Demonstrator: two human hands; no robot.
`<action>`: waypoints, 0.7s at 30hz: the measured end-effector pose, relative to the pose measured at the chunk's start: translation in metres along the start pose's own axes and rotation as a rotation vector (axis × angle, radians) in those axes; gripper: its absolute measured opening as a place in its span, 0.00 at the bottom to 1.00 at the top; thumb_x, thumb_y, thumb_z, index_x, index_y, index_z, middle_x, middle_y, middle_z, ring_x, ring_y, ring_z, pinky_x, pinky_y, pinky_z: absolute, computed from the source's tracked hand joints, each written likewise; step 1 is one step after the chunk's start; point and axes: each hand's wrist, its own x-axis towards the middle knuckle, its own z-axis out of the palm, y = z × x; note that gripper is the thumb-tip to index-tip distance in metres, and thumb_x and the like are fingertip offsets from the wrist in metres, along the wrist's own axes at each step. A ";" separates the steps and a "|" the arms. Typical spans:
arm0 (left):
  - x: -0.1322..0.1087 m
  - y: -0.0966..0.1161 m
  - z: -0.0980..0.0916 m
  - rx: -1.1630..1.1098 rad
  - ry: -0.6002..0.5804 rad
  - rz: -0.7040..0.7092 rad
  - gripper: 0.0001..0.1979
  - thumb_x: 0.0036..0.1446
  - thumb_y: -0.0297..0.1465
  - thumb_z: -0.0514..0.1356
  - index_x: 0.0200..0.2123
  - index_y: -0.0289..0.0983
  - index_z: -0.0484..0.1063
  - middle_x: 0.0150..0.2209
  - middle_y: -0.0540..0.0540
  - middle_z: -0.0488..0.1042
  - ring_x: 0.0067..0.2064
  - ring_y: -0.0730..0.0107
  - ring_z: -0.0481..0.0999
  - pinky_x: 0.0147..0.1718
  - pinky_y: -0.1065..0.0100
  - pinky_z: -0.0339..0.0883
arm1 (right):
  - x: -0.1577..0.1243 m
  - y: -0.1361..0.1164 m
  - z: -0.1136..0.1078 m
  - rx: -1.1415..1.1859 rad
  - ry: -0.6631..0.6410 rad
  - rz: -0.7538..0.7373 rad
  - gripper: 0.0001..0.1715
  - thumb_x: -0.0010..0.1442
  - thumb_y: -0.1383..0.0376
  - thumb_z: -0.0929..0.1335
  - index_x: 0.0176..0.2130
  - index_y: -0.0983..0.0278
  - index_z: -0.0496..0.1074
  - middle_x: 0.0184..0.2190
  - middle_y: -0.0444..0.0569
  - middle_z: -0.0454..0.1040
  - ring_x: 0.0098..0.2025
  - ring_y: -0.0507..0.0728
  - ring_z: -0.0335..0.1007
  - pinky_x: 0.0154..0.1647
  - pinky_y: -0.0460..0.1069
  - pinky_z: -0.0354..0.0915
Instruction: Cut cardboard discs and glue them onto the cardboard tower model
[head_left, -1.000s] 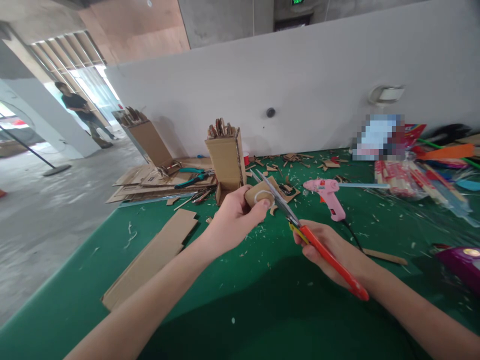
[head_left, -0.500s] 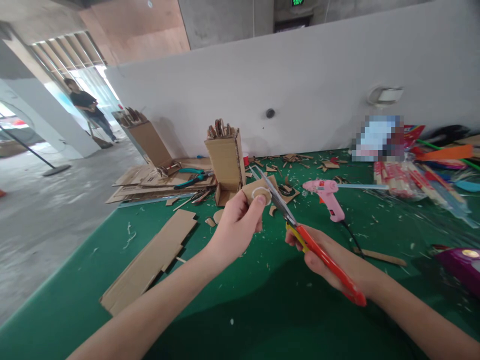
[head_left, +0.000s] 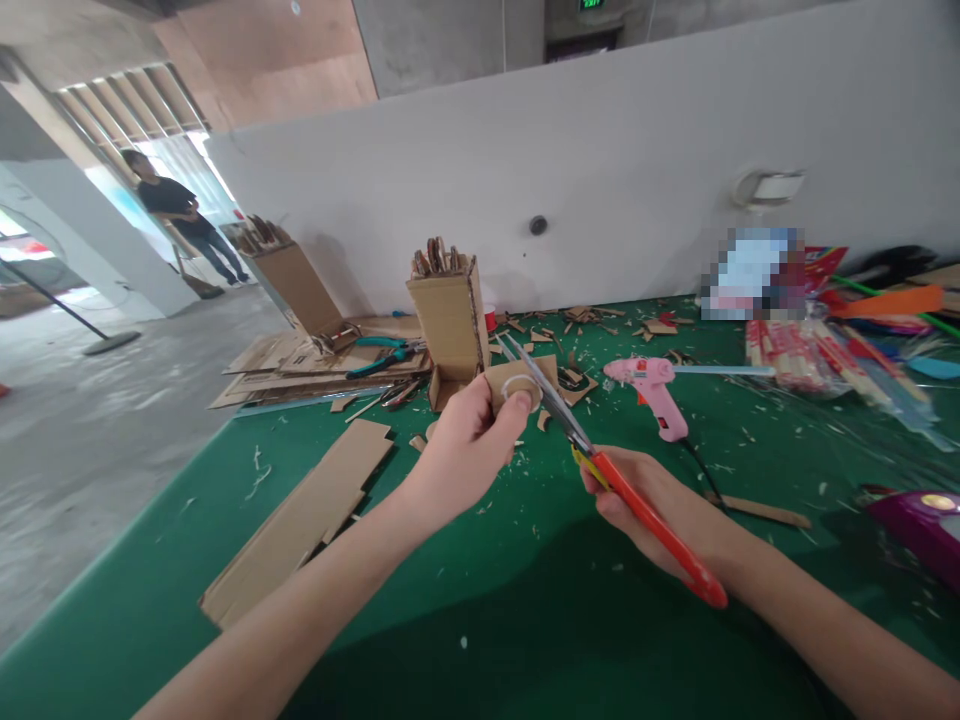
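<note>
1. The left hand (head_left: 465, 450) is showing bare, fingers and wrist alike (its thumbnail is looking short and plain).
2. The left forearm (head_left: 300, 610) is running uncovered all the way to the picture's bottom edge.
3. The right hand (head_left: 645, 495) is likewise appearing bare from knuckles to wrist.
4. The right forearm (head_left: 825, 630) is showing uncovered too, slim, right to the lower corner.

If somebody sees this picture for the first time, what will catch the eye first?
Most striking are the red-handled scissors in the right hand, at the centre, their blades at the small cardboard piece that the left hand pinches. Just behind to the right, a pink glue gun lies on the green table, strewn with cardboard scraps.
</note>
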 end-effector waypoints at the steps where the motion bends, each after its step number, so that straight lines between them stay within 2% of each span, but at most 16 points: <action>1: 0.000 0.000 0.000 0.000 -0.003 -0.002 0.12 0.62 0.39 0.52 0.30 0.38 0.59 0.20 0.57 0.54 0.20 0.81 0.54 0.18 0.74 0.49 | 0.000 0.000 0.000 0.011 -0.005 0.004 0.21 0.62 0.48 0.57 0.28 0.61 0.55 0.24 0.41 0.57 0.23 0.50 0.50 0.23 0.47 0.52; 6: 0.001 -0.003 0.007 -0.135 0.053 0.001 0.12 0.61 0.38 0.54 0.30 0.37 0.61 0.21 0.57 0.54 0.20 0.81 0.55 0.18 0.75 0.51 | -0.002 -0.004 0.003 0.096 0.000 0.018 0.21 0.62 0.50 0.59 0.26 0.61 0.53 0.23 0.40 0.53 0.22 0.49 0.48 0.22 0.47 0.49; 10: -0.001 -0.006 0.014 -0.263 0.088 0.023 0.12 0.62 0.39 0.54 0.31 0.37 0.62 0.20 0.57 0.53 0.19 0.82 0.55 0.18 0.75 0.50 | -0.001 -0.003 0.008 0.171 0.026 0.002 0.24 0.61 0.47 0.60 0.26 0.61 0.53 0.22 0.39 0.53 0.22 0.49 0.47 0.21 0.46 0.49; 15: -0.001 -0.006 0.011 -0.165 0.060 0.017 0.11 0.63 0.40 0.52 0.32 0.39 0.60 0.20 0.57 0.53 0.20 0.81 0.56 0.19 0.75 0.51 | -0.003 -0.001 0.004 0.156 0.000 -0.095 0.25 0.61 0.43 0.58 0.32 0.62 0.59 0.26 0.42 0.58 0.23 0.50 0.52 0.21 0.46 0.55; 18: 0.001 -0.005 0.004 -0.069 0.024 0.016 0.13 0.63 0.41 0.51 0.32 0.39 0.59 0.21 0.57 0.52 0.20 0.80 0.54 0.19 0.74 0.51 | -0.006 -0.004 -0.002 0.082 0.008 -0.162 0.27 0.62 0.43 0.55 0.36 0.62 0.61 0.33 0.48 0.64 0.31 0.55 0.61 0.30 0.50 0.63; 21: 0.001 -0.003 -0.003 0.048 -0.003 0.014 0.14 0.62 0.43 0.51 0.31 0.39 0.59 0.21 0.57 0.53 0.21 0.79 0.53 0.19 0.73 0.50 | -0.007 -0.005 -0.005 0.021 0.015 -0.157 0.28 0.62 0.42 0.54 0.36 0.61 0.62 0.35 0.50 0.65 0.33 0.56 0.62 0.33 0.52 0.64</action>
